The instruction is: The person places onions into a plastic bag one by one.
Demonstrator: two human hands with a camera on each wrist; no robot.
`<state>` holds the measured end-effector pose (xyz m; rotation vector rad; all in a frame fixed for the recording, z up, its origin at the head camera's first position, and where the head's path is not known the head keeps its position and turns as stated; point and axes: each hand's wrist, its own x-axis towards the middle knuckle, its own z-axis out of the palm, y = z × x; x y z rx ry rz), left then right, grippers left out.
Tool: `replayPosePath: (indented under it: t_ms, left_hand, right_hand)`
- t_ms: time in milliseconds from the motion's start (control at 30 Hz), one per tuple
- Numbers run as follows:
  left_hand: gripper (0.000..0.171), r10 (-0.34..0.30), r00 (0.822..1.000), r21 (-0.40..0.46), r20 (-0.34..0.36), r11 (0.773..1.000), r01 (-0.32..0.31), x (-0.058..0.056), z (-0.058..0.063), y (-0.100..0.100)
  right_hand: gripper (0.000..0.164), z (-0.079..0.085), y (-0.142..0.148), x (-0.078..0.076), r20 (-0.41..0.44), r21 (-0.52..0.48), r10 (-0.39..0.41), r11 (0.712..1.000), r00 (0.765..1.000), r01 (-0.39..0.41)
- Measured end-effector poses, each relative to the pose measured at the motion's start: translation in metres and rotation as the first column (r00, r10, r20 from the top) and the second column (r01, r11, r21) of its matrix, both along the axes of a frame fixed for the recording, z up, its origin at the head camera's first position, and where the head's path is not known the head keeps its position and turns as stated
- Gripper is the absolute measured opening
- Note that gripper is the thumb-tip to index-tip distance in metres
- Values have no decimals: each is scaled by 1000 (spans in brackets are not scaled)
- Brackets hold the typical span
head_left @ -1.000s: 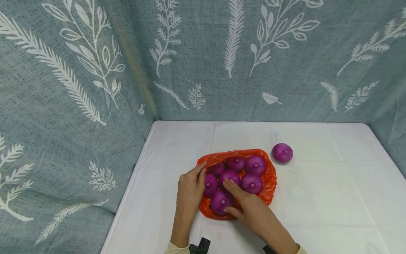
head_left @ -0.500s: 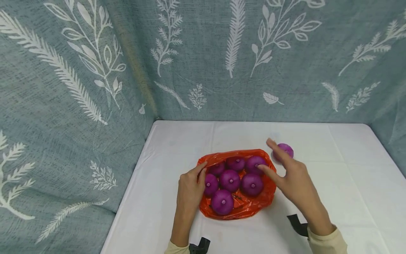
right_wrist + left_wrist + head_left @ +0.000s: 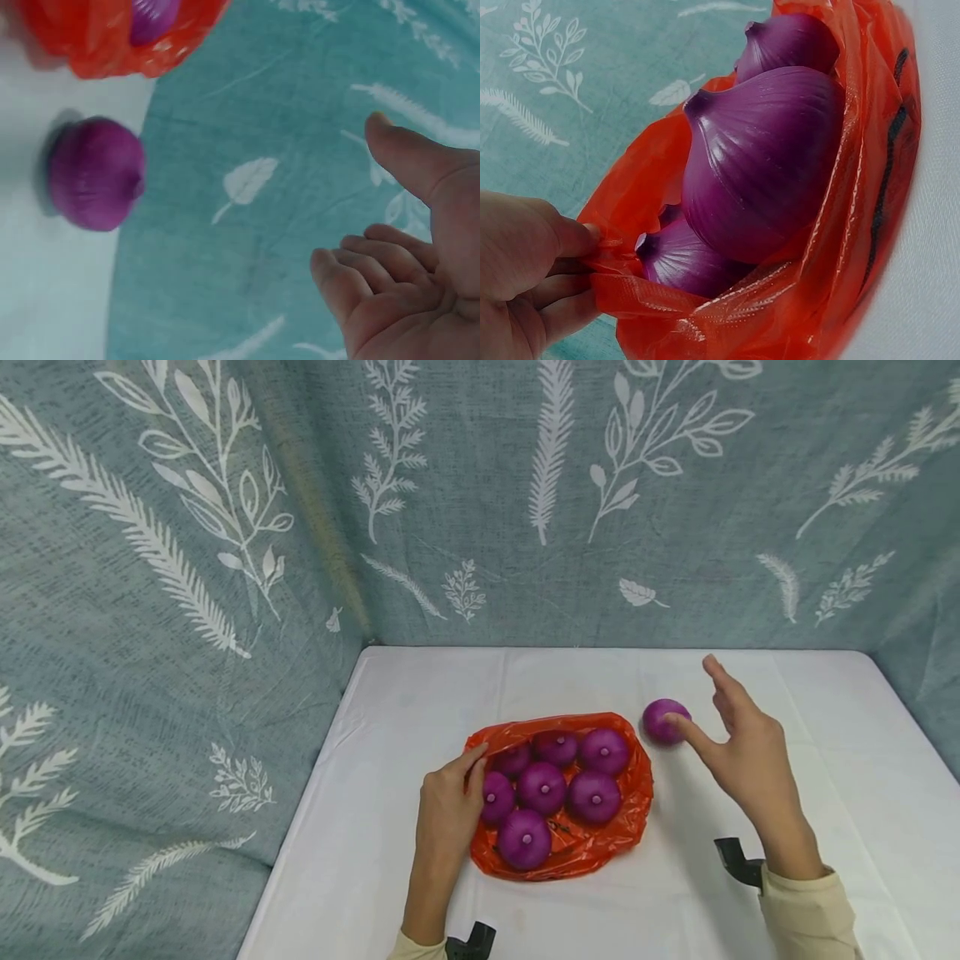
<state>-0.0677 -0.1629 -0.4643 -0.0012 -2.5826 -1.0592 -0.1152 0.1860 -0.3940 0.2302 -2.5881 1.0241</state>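
Note:
A red plastic bag (image 3: 633, 814) lies with its mouth spread on the table, several purple onions (image 3: 542, 787) inside it. At the bag's left rim, my left hand (image 3: 452, 806) pinches the plastic between thumb and fingers; the left wrist view shows the same fold of bag (image 3: 622, 292) held beside a large onion (image 3: 765, 157). One loose onion (image 3: 660, 722) sits on the table just beyond the bag's right corner. My right hand (image 3: 752, 760) is raised to the right of that onion, thumb and fingers spread apart and holding nothing. In the right wrist view, the loose onion (image 3: 96, 174) is apart from the hand.
A white cloth covers the table (image 3: 810, 735). Grey-green curtains (image 3: 480, 502) with white leaf prints hang behind it and along the left side. Dark wrist mounts (image 3: 741, 862) sit by both cuffs.
My right hand has lifted off the onions in the bag and moved right, past the loose onion. My left hand keeps its hold on the bag's rim.

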Motion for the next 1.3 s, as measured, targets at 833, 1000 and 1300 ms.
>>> replayPosePath:
  t_ms: [833, 1000, 1300]
  left_hand:
    - [28, 0, 1000, 1, -16, 1000, 0, -1, -1, -1]
    - [29, 4, 1000, 2, -11, 1000, -4, 0, -1, -1]
    - [29, 3, 1000, -2, -12, 1000, -3, 0, 0, 0]
  right_hand:
    - [100, -78, 37, -39, 328, 72, 61, 993, 943, -90]
    - [99, -84, 36, -44, 362, 77, 72, 991, 929, -107]
    - [95, -91, 36, -50, 340, 65, 109, 988, 934, -139]
